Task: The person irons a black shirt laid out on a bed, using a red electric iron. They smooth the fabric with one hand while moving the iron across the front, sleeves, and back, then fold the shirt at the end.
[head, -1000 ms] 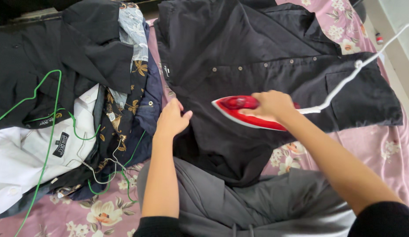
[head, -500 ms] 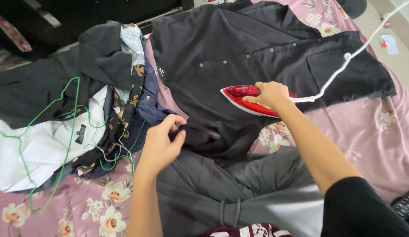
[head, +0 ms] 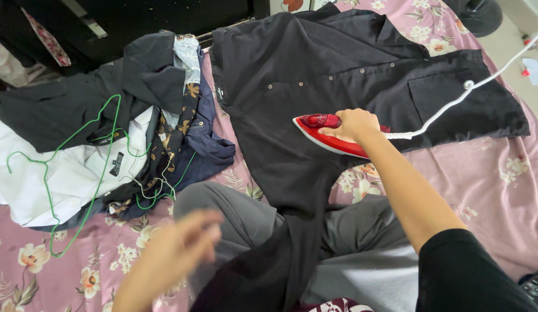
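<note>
Nearest, at the bottom edge of the bed, left hand (head: 176, 245) blurred in mid-air above grey trousers (head: 246, 219) and pink flowered bedsheet (head: 107, 271); holding nothing, fingers too smeared to tell whether apart or together. Just right of it, a sleeve of the black shirt (head: 315, 75) draped down over the trousers toward the near edge. Farther in, right hand (head: 354, 124) wrapped around the handle of the red iron (head: 324, 130), fingers clamped on it, arm stretched out from the lower right corner. Iron flat on the shirt near the middle of the bed, tip toward the left, white cord (head: 454, 104) running off to the upper right edge. Shirt spread open across the far half of the bed, buttons in a row, chest pocket at right. At the left side of the bed, a pile of clothes (head: 136, 115): white shirt, dark patterned and navy pieces, with green wire hangers (head: 101, 156) tangled on top.
</note>
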